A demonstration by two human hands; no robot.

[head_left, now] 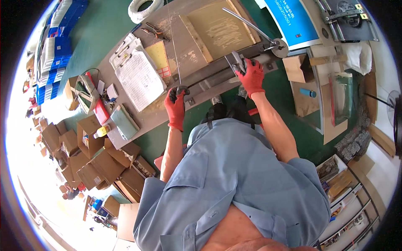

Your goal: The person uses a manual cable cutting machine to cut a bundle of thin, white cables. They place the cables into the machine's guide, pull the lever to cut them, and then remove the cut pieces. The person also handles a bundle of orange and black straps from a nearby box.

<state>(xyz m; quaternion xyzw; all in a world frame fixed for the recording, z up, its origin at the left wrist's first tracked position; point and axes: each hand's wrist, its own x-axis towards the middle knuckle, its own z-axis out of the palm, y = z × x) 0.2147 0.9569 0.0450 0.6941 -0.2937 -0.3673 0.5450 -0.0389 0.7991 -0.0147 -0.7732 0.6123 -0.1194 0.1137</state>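
Observation:
A red glove with dark fingertips covers my left hand (176,106), closed at the bench's near edge. Its fingers pinch a thin pale wire (176,54) that runs up across the bench. A dark narrow strip (209,78) lies along the near edge between my hands; whether the left fingers touch it, I cannot tell. My right hand (252,79), gloved alike, is closed around a grey metal block (231,60) at the near edge, below a wood-framed tan board (224,31). The block's right side is hidden by the fingers.
Written sheets on a clipboard (138,79), pliers (155,32) and a green pouch (124,121) lie leftward on the bench (188,25). A metal rod with a round disc (279,48) stands right. Cardboard boxes (104,167) crowd the left floor; a blue machine (291,21) is at far right.

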